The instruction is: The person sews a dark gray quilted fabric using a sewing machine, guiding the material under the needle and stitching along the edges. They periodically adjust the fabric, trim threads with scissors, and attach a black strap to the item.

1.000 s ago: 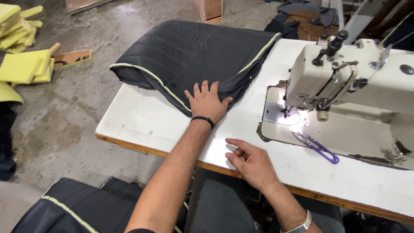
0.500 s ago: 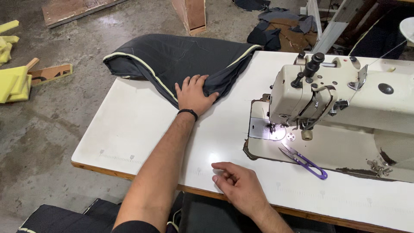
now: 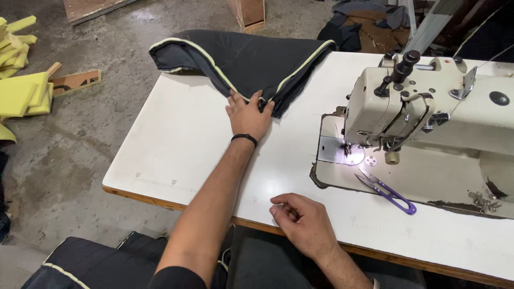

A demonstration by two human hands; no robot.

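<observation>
The left hand [image 3: 249, 115] has slid farther across the white table [image 3: 176, 144], its flat open fingers pressing the near edge of the black padded cover [image 3: 246, 61], which is now pushed toward the far edge. The right hand [image 3: 302, 225], loosely curled and empty, rests near the front edge. Purple snips [image 3: 388, 191] lie beside the sewing machine [image 3: 428, 101]; yellow foam pieces [image 3: 19, 93] lie on the concrete floor at left.

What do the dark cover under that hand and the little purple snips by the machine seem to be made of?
The dark cover looks like matte woven fabric, possibly padded, with pale yellow-green piping; it folds softly. The purple snips appear to have shiny metal blades and a purple handle loop, perhaps plastic or coated.
</observation>
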